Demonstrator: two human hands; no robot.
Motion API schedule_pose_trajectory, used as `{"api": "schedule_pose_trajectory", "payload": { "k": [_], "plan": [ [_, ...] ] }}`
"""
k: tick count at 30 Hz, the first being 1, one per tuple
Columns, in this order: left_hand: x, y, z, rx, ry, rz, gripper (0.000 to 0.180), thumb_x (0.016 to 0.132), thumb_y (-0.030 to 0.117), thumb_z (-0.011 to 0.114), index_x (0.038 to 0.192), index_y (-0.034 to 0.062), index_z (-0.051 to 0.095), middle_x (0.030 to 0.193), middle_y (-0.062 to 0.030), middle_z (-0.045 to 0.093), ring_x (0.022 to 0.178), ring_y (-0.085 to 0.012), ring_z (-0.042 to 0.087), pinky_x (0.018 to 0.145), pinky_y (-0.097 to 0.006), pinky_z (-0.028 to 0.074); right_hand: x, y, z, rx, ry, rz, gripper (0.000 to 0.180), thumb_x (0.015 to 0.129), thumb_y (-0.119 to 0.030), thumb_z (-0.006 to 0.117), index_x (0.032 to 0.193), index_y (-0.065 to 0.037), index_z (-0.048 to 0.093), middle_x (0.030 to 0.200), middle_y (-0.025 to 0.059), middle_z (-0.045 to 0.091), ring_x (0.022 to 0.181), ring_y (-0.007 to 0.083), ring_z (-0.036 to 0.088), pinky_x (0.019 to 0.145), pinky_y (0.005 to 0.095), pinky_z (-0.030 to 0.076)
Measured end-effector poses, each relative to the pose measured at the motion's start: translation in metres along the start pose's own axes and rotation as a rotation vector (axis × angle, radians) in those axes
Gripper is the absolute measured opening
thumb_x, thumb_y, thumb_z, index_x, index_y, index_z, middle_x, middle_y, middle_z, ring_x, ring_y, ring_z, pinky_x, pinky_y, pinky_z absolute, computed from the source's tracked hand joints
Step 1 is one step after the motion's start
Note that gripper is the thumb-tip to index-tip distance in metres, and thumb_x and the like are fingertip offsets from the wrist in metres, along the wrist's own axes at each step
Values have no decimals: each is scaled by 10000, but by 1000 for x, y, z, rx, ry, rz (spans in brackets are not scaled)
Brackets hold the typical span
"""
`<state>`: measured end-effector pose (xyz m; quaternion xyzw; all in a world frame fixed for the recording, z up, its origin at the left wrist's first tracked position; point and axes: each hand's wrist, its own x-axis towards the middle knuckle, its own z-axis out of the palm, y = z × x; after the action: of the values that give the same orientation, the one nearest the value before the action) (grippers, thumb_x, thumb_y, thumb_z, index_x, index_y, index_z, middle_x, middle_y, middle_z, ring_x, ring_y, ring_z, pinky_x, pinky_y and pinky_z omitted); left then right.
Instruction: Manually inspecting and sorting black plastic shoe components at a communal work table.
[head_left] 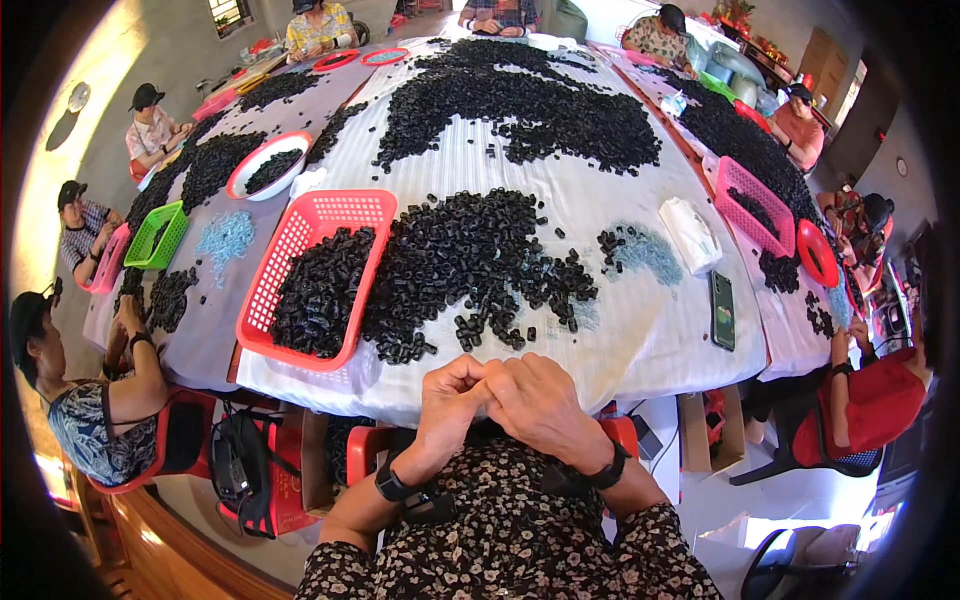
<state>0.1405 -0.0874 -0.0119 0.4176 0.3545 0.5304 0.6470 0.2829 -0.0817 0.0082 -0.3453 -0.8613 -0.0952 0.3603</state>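
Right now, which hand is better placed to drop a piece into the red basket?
Probably left. The left hand is on the side of the red basket; the right hand would cross over it.

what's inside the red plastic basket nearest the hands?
The red plastic mesh basket holds a heap of small black ring-shaped parts, piled toward its near end. The far end shows bare mesh. Anything beneath the heap is covered.

Whatever the left hand (447, 398) and right hand (540, 400) pinch between their fingers (487, 375) is hidden by the knuckles, the small black parts (470, 260) are too tiny to identify, and the fisheye rim cuts off the far workers.
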Motion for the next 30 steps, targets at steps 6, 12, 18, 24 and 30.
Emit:
{"api": "schedule_pose_trajectory", "payload": {
  "k": [6,12,18,24,30],
  "plan": [
    [1,-10,-7,-40,4,-14,75,840,-21,581,771,7,569,702,-11,596,612,-42,542,537,-180,440,-2,-1,5,39,-17,-5,324,638,-102,582,933,19,524,676,47,428,621,181,449,541,293,372],
    [2,-13,-2,-124,111,-42,124,847,-16,567,731,20,539,675,-19,585,570,-46,527,503,-179,416,-3,-4,14,18,6,70,318,648,-100,570,936,22,518,684,57,424,631,198,451,553,305,376],
    [2,-15,-2,-155,158,-83,130,839,-24,561,723,24,530,650,-16,559,550,-42,494,472,-178,371,-4,-7,14,11,-21,83,291,648,-78,560,921,11,513,688,64,426,647,212,455,569,313,384],
    [6,-22,-6,-156,142,-80,99,813,-40,563,740,19,530,663,-4,548,566,-37,483,480,-177,366,-6,-2,24,74,-1,58,307,645,-72,559,941,1,519,692,64,432,651,211,454,579,313,390],
    [6,-11,-1,-137,67,-89,58,829,-34,553,789,8,554,707,-12,576,607,-46,526,546,-169,418,-10,0,25,165,33,93,391,683,-79,603,1048,21,507,741,87,481,695,230,491,618,322,414]
  ]
}}
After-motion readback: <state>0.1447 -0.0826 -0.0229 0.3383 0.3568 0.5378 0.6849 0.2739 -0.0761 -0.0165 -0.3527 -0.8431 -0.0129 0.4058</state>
